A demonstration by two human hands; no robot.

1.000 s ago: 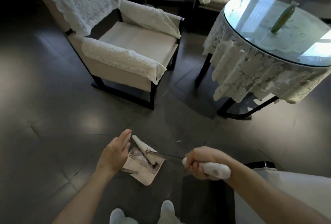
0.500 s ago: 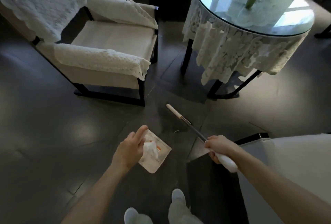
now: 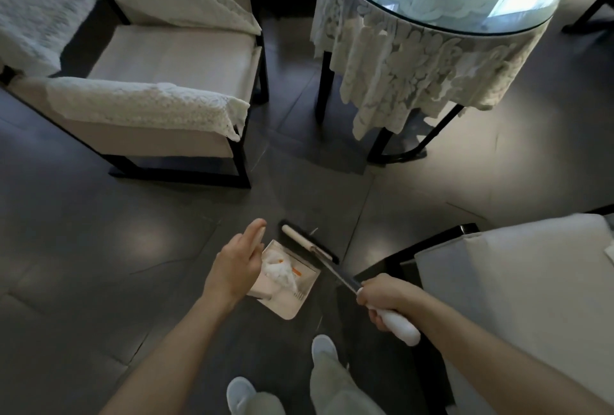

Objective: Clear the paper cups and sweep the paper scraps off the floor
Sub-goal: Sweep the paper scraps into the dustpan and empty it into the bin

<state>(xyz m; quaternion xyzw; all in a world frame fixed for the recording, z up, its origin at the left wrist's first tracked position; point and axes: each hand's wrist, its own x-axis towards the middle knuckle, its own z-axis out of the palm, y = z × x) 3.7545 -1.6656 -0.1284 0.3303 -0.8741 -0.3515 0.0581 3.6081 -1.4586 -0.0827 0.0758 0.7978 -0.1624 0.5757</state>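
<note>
left hand (image 3: pixel 234 265) holds beige rectangular plastic dustpan (image 3: pixel 292 298) by its handle | right hand (image 3: pixel 382 296) grips white-handled metal broom (image 3: pixel 307 246) | crumpled white paper scraps (image 3: pixel 278 273) in pan, near centre | risk: tilted pan spills them

Wht lace tablecloth (image 3: pixel 415 65), cream dustpan (image 3: pixel 292 301), wht-handled broom (image 3: pixel 398 325), dk grey floor (image 3: pixel 99 232).

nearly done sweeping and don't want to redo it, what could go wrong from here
1. The paper scraps lie loose in the dustpan held by the left hand; tilting it could spill them out.
2. A small sliver on the floor just past the broom head, worked by the right hand, might get left behind.
</note>
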